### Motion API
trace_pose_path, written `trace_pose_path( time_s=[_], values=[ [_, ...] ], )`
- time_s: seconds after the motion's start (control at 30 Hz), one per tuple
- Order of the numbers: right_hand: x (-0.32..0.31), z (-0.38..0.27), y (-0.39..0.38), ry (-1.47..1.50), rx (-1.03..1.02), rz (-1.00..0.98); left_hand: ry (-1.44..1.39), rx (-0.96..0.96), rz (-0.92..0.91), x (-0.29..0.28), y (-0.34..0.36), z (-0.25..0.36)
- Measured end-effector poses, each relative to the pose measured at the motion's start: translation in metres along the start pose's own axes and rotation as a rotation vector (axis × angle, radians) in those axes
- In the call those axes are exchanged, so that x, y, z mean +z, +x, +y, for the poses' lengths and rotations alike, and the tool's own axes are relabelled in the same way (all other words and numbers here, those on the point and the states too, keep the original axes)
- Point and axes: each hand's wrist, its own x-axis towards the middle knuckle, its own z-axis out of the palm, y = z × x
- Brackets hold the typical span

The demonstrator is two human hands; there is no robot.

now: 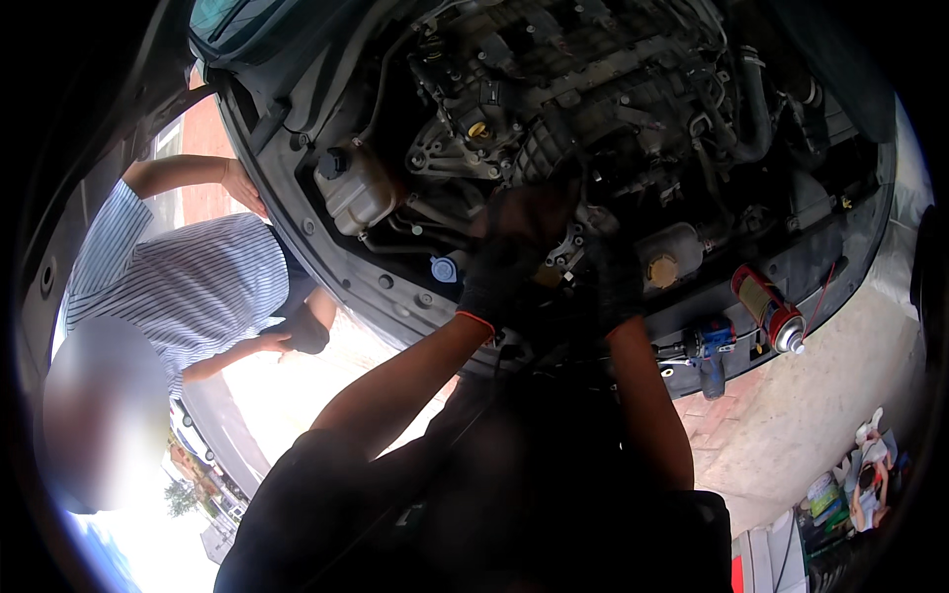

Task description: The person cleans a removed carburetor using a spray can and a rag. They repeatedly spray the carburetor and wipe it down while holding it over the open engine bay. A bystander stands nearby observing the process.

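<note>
Both my hands wear black gloves and reach into the front of an open engine bay. My left hand point(497, 277), with an orange-red edge at the glove's cuff, is beside a dim reddish-brown shape point(529, 215) that I cannot name. My right hand point(618, 282) is just right of a light metal bracket point(575, 240) with holes, near a tank with a yellowish cap point(662, 270). Deep shadow hides the fingers of both hands, so I cannot make out their grip. Behind them lies the dark engine point(593, 94), with a yellow cap point(479, 129) on it.
A translucent coolant reservoir point(358, 193) and a light-blue cap point(444, 269) are left of my hands. On the front edge at right lie a blue cordless power tool point(710, 346) and a red-and-black spray can point(769, 308). A person in a striped shirt point(203, 277) stands at left, one hand on the car's edge.
</note>
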Motion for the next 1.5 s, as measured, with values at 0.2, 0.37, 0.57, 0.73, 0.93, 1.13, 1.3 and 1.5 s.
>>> trace_pose_path(
  time_s=[0.2, 0.37, 0.57, 0.73, 0.93, 1.13, 1.3, 1.5],
  values=[
    [0.001, 0.005, -0.002, 0.127, 0.110, 0.017, -0.164, -0.288, 0.066, 0.023, -0.002, -0.003],
    [0.006, 0.002, -0.002, 0.019, -0.022, 0.057, 0.330, 0.099, 0.083, 0.029, 0.001, 0.004],
    [0.004, 0.005, -0.004, 0.151, 0.102, 0.065, 0.430, -0.142, -0.068, -0.002, 0.011, -0.011],
    [0.004, 0.007, -0.003, 0.119, 0.018, 0.062, 0.242, -0.321, -0.140, -0.007, 0.013, -0.029],
    [0.001, 0.003, -0.002, -0.023, 0.042, -0.006, 0.349, 0.099, 0.000, 0.011, -0.006, -0.004],
    [0.003, -0.008, -0.001, -0.054, 0.073, -0.010, 0.324, -0.031, -0.146, 0.007, 0.003, 0.001],
    [0.008, -0.018, -0.003, 0.126, 0.080, 0.002, 0.406, -0.097, -0.308, -0.007, 0.018, -0.019],
    [0.012, -0.015, 0.002, 0.170, 0.067, 0.092, 0.266, -0.022, -0.233, 0.019, -0.002, 0.000]
  ],
)
